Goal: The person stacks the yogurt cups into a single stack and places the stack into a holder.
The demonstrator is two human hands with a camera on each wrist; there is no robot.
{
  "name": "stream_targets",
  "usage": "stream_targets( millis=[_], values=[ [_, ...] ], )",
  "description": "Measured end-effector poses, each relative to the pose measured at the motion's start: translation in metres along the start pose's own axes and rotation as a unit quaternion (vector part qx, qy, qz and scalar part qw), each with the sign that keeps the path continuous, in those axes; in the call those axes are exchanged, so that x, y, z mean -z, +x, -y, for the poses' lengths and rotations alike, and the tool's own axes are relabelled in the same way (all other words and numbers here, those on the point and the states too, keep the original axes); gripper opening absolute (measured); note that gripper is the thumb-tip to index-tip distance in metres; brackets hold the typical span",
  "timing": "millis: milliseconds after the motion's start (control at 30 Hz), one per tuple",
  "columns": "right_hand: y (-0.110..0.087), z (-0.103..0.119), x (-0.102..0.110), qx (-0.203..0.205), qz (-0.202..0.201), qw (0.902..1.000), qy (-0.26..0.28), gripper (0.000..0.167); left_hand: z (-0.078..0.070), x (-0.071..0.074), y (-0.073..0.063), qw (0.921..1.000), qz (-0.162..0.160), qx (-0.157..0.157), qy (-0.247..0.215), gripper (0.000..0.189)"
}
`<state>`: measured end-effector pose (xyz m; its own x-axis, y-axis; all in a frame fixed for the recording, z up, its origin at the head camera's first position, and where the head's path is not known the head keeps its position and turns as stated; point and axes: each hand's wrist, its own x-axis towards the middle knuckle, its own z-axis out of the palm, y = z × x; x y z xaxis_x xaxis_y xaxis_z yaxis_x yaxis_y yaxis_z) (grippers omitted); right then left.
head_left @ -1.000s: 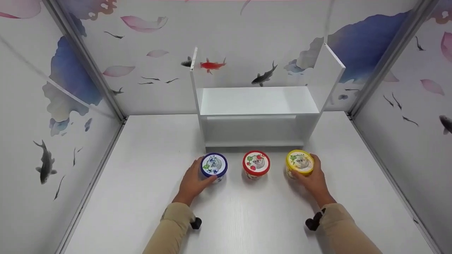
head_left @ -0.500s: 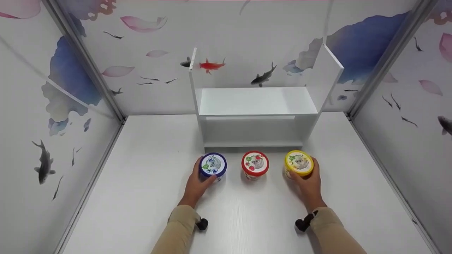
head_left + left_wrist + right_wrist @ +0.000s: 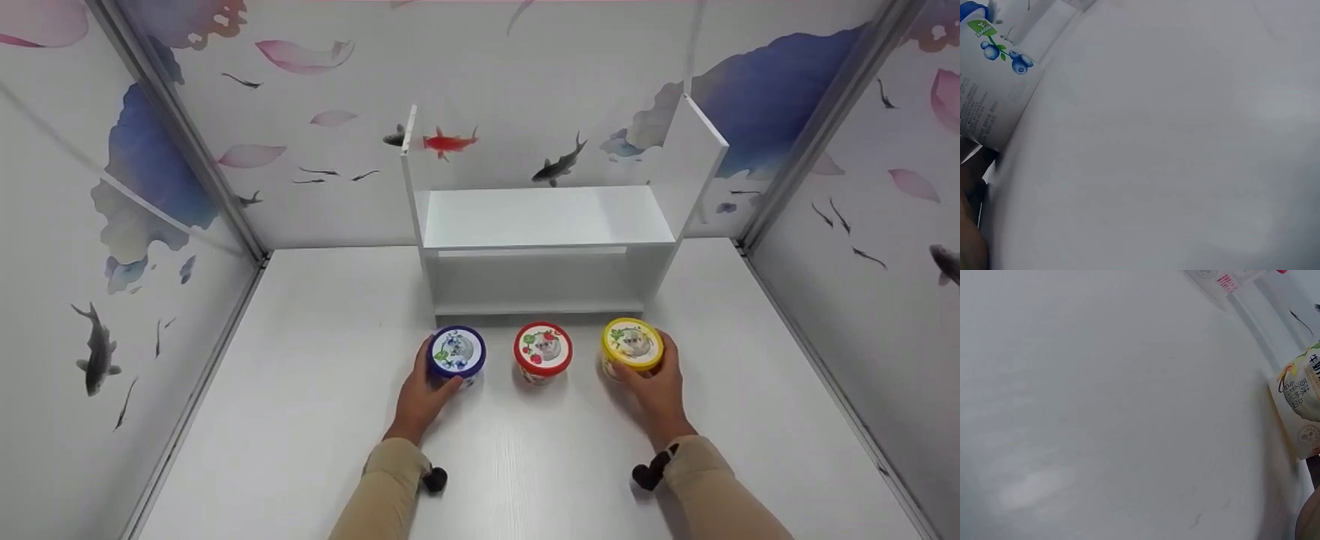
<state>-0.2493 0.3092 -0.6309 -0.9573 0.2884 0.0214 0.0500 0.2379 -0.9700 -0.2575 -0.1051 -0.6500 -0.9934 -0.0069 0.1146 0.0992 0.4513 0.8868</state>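
White paper and a blue rim are filling my left hand (image 3: pixel 421 393): it is holding the blue-lidded blueberry tub (image 3: pixel 457 352), with its fingers lying round the outer side and its thumb reaching across the near side. My right hand (image 3: pixel 660 386) is mirroring that on the yellow-lidded tub (image 3: pixel 632 343), so both hands are spreading only about as wide as a tub. I'm judging that holding from the outer and near sides is leaving the inner walls unblocked and the printed lids uncovered. The red-lidded tub (image 3: pixel 542 351) is standing between the 2 held tubs, apart from both and touched by neither hand. All 3 are standing upright in a row on the white desk (image 3: pixel 330 360); the held pair are seeming to rest there, though I'm not quite telling whether their bases are bearing full weight. The row is running roughly parallel to the white shelf unit (image 3: pixel 551 217), probably for easy reach with 2 arms.

For edges, the unit's low front board is lying just behind the tubs, so little room is remaining that way. Its tall side panels are bounding the 2 tiers left and right. Wider room is stretching outward toward the printed side walls and back between my sleeves (image 3: pixel 384 480); the gaps beside the red-lidded tub are looking narrower.
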Motion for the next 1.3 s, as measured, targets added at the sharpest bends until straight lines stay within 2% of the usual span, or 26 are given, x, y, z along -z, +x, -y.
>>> stream_targets(
  millis=[133, 367, 533, 967, 1200, 1300],
  values=[
    [0.003, 0.010, -0.001, 0.026, -0.002, 0.9994, -0.024, 0.112, 0.000, -0.001, 0.000, 1.0000, 0.003, 0.000, 0.006, 0.100],
    [0.007, 0.033, -0.009, 0.062, -0.003, 0.9977, -0.024, 0.109, 0.003, 0.000, 0.000, 0.9995, -0.005, -0.030, -0.002, 0.100],
    [0.010, 0.050, -0.015, 0.064, 0.010, 0.9976, -0.026, 0.108, 0.004, 0.000, 0.000, 0.9998, -0.005, -0.018, 0.001, 0.100],
    [0.011, 0.082, -0.032, 0.107, 0.032, 0.9933, -0.031, 0.102, 0.001, -0.002, -0.002, 1.0000, 0.002, 0.001, 0.005, 0.101],
    [0.011, 0.095, -0.050, 0.126, 0.042, 0.9912, -0.008, 0.099, 0.001, 0.000, -0.001, 0.9999, 0.000, -0.017, 0.002, 0.099],
    [0.011, 0.098, -0.057, 0.134, 0.051, 0.9897, 0.003, 0.100, 0.000, 0.001, -0.001, 0.9999, 0.002, -0.015, 0.004, 0.099]
  ],
)
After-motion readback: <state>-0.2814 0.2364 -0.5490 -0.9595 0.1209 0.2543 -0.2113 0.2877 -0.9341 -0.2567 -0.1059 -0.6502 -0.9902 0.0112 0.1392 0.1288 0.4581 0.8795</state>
